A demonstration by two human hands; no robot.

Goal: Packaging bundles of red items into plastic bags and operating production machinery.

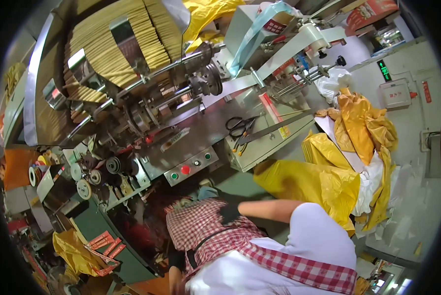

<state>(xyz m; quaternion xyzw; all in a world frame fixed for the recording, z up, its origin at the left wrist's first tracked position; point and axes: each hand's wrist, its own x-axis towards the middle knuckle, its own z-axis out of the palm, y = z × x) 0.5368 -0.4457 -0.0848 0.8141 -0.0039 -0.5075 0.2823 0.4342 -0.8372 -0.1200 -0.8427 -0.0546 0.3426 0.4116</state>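
My right hand (229, 214), in a black glove, rests before the red-and-white checked apron (196, 221); the forearm is bare below a white sleeve. Its fingers are too dark to make out, and whether it holds anything does not show. My left hand (177, 258) shows only as a dark patch low beside the apron, its fingers hidden. Ahead of me stands a machine with a control panel (191, 166) bearing a red button (185, 169) and green ones. Black-handled scissors (238, 128) and orange-tipped pliers (243, 140) lie on the metal top, apart from both hands.
Stacked brown paper pieces (115, 42) fill the machine's upper-left tray. A white strip (287, 56) runs over rollers at the upper right. Yellow plastic bags (314, 184) crowd the right side. Red-and-white printed packets (105, 243) sit at lower left beside another yellow bag (73, 250).
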